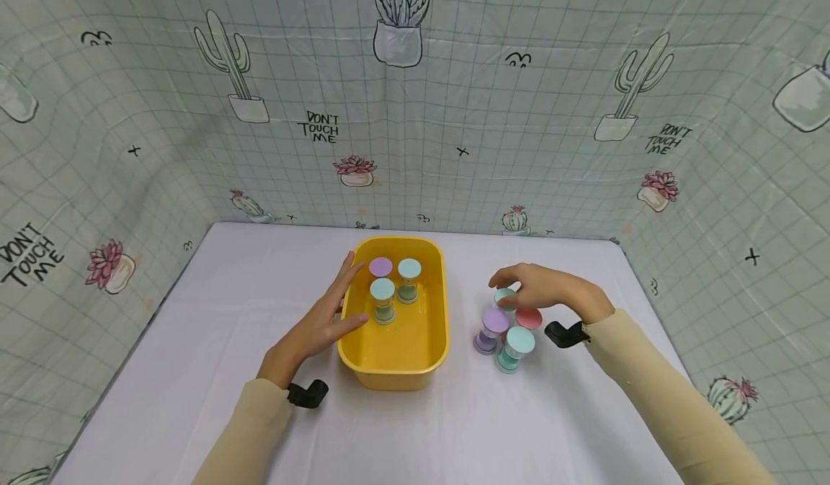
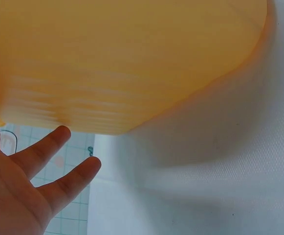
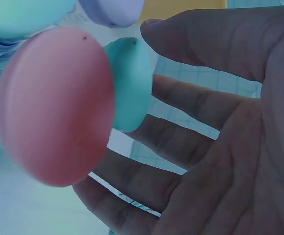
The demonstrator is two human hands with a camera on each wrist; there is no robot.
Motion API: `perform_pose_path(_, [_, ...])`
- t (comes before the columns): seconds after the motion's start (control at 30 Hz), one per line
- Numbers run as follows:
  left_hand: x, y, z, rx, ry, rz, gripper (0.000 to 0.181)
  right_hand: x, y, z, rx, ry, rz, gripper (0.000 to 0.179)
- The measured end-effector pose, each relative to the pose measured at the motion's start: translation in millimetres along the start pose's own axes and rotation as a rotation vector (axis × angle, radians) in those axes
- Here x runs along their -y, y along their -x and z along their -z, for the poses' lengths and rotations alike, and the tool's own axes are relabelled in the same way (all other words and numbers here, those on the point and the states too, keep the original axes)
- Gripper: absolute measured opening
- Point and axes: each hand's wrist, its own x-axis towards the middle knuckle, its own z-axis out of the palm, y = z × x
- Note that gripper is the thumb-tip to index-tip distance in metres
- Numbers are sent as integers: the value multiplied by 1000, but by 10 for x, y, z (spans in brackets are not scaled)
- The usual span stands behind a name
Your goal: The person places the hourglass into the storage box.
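Observation:
My left hand (image 1: 318, 323) is at the left rim of a yellow plastic bin (image 1: 395, 359), thumb reaching over the edge, fingers spread and straight. Inside the bin stand a purple-capped sand timer (image 1: 380, 267) and two with light teal caps, one teal timer (image 1: 382, 300) nearer me. My right hand (image 1: 541, 287) hovers around a teal-capped sand timer (image 3: 131, 85), fingers on its far side and the thumb apart from the cap. Beside it stand a red-capped timer (image 1: 528, 318), a purple timer (image 1: 493, 326) and another teal timer (image 1: 517, 348).
A white cloth (image 1: 415, 442) covers the table. Behind and at both sides hangs a grid-patterned curtain (image 1: 454, 110) with cactus drawings. Black wrist cameras (image 1: 308, 394) sit at both cuffs.

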Motion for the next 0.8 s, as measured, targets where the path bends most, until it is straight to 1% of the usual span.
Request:
perform_pose_path(0.2, [1, 6, -1, -3, -5, -4, 87, -69, -19, -25, 10, 1, 14, 47])
perform_pose_path(0.43, [-7, 4, -1, -8, -8, -3, 87, -130, -50, -50, 20, -3, -1, 45])
perform_pose_path(0.8, [-11, 6, -4, -8, -6, -4, 86, -88, -70, -66, 32, -8, -8, 42])
